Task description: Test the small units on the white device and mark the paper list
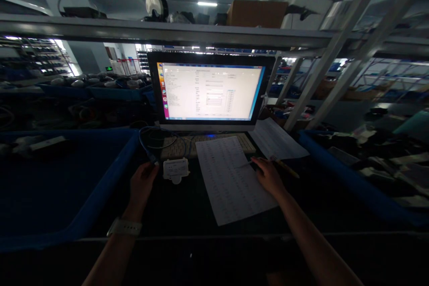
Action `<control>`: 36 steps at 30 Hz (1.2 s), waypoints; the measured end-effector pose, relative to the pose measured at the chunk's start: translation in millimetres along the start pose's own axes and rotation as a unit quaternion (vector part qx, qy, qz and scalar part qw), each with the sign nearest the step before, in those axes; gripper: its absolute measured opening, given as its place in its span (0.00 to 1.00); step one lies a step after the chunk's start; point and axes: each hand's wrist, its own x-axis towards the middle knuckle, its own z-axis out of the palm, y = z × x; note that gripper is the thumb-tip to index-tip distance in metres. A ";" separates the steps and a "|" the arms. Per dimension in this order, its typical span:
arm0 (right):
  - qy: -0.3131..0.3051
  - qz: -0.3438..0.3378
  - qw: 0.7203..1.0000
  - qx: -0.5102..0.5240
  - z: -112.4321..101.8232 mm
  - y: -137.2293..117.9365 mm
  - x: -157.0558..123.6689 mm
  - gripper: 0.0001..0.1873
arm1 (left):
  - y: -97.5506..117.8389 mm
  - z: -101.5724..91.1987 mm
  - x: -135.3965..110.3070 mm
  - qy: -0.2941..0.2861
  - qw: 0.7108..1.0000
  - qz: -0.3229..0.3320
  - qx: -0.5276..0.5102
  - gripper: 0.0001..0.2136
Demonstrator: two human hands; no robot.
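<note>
My left hand (143,181), with a watch band (125,227) on the wrist, is closed on the plug end of a blue network cable (145,146). The cable loops back towards the keyboard (172,147). Just right of that hand lies a small white device housing (176,167) with a rounded tab at its lower edge. My right hand (270,178) rests over the right side of a printed sheet (228,183). Its fingers pinch a thin light stick (246,163), perhaps a pen, pointing left across the paper. The sheet covers part of the keyboard.
A lit monitor (208,94) stands behind the keyboard. Beside it lie another sheet (278,138) and a yellowish pen-like tool (284,167). Blue bins flank the desk, one at left (114,178), one at right (338,167). Overhead runs a shelf (201,35) bearing a cardboard box (256,13).
</note>
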 end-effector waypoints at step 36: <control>0.185 -0.002 0.976 0.116 -11.2 -21.6 -5.4 0.17 | 1.1 -0.7 -0.3 -0.001 1.000 0.004 0.015 0.12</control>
